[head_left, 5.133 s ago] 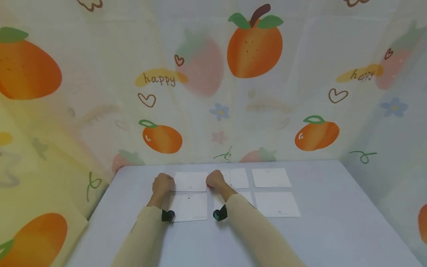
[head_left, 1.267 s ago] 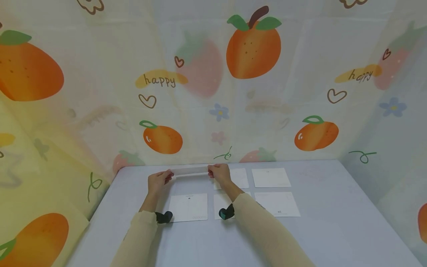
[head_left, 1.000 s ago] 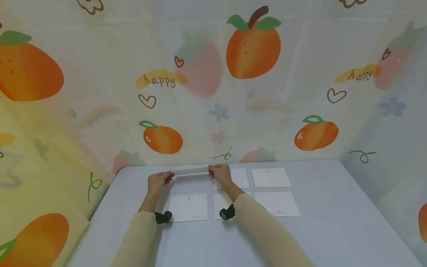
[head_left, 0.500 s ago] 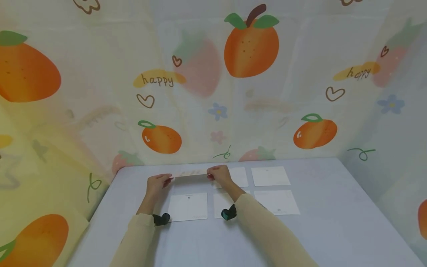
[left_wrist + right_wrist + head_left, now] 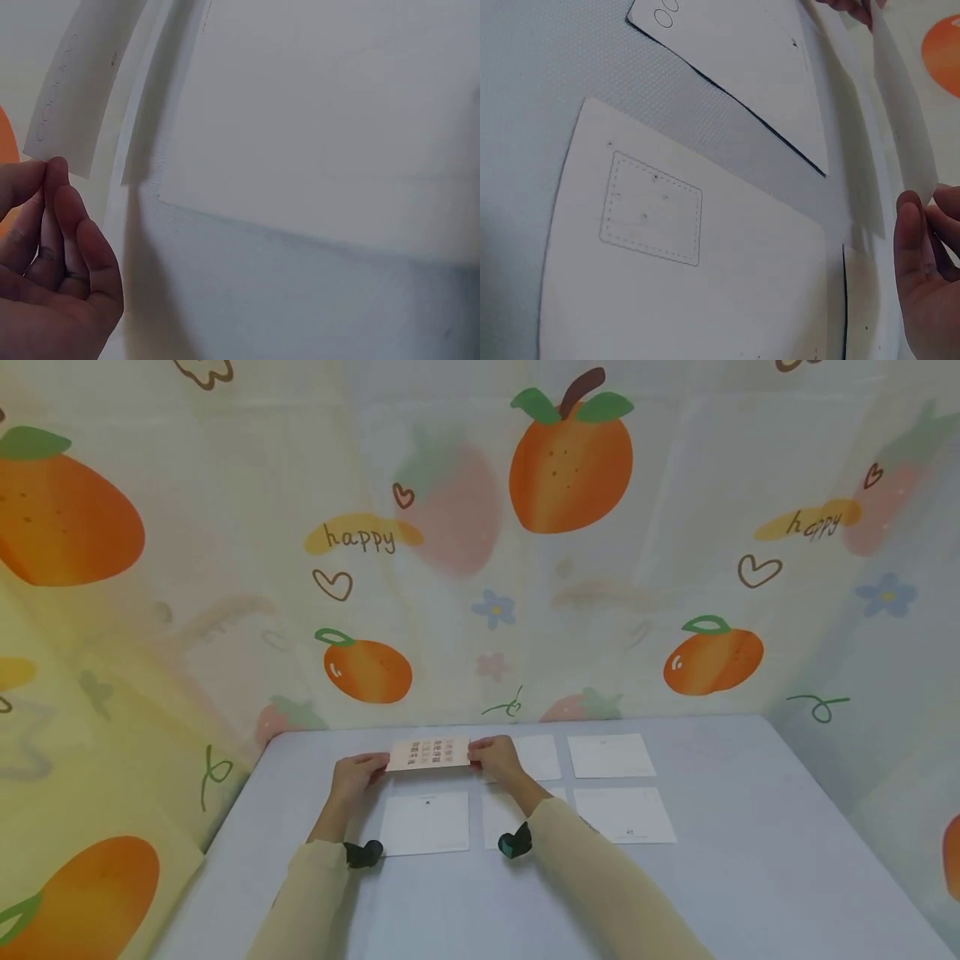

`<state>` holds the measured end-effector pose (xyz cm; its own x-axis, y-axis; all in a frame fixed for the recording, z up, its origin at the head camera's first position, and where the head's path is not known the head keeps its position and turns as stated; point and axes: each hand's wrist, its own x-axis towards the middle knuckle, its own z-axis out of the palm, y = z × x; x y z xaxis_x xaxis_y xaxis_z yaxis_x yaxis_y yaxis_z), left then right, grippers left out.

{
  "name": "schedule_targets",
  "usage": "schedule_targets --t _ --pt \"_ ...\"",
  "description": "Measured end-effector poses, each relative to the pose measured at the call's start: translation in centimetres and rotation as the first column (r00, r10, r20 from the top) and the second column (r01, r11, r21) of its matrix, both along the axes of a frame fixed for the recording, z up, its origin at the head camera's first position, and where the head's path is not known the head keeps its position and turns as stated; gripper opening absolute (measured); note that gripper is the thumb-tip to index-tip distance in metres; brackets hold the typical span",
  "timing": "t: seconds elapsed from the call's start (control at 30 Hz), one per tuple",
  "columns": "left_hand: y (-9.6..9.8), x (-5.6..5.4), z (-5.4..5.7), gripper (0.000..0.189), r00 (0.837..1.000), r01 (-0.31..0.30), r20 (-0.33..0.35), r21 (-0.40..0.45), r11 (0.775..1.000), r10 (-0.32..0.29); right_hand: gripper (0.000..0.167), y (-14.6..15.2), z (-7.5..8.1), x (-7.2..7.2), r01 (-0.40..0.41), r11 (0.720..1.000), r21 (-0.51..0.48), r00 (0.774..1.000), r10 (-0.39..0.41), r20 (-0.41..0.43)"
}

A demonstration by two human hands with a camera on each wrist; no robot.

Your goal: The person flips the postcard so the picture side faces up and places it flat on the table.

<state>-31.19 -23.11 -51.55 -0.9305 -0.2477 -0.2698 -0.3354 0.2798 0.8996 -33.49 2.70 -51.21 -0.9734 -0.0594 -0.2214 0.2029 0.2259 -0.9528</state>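
Note:
Both hands hold one postcard (image 5: pixel 429 754) up over the back row, tilted so its cream face with dark printed characters shows in the head view. My left hand (image 5: pixel 357 777) pinches its left edge between thumb and fingertips. At the right edge, my right hand (image 5: pixel 498 757) pinches it the same way. From the left wrist view, the postcard's pale back (image 5: pixel 82 90) carries a row of small printed ovals. Below the held card, a white postcard (image 5: pixel 425 827) lies flat in the front row. Another postcard (image 5: pixel 682 210) with a printed stamp box lies under the right wrist.
More white postcards lie in two rows: one at back right (image 5: pixel 611 756), one at front right (image 5: pixel 626 817), and one partly behind the right hand (image 5: pixel 538 757). The table (image 5: pixel 465 902) has a pale cover. A fruit-patterned curtain (image 5: pixel 480 552) stands behind it.
Earlier, the back-left postcard lay flat with a fist at each side. Both hands then lifted it nearly edge-on, and its top has tipped toward me, bringing the printed face into view.

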Motion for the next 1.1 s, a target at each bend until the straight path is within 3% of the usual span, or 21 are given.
schedule_targets --t 0.27,0.47,0.7,1.1 --pt "0.2 -0.1 -0.4 0.033 1.0 -0.023 0.002 -0.036 0.999 0.023 0.02 -0.4 -0.7 -0.3 -0.005 1.0 0.023 1.0 0.006 -0.015" --pt "0.5 -0.5 -0.8 0.028 0.998 -0.056 -0.012 -0.122 0.991 0.055 0.019 -0.7 -0.7 0.0 -0.006 0.993 0.117 0.998 0.013 -0.059" --pt "0.9 -0.5 -1.1 0.026 1.0 0.003 0.024 -0.258 0.966 0.003 0.017 -1.0 -0.6 0.6 -0.013 0.981 0.194 0.995 0.031 -0.094" --pt "1.2 -0.3 -1.0 0.026 0.999 0.029 0.036 -0.328 0.944 -0.018 0.018 -1.8 -0.2 1.0 -0.019 0.926 0.378 0.99 0.07 -0.123"
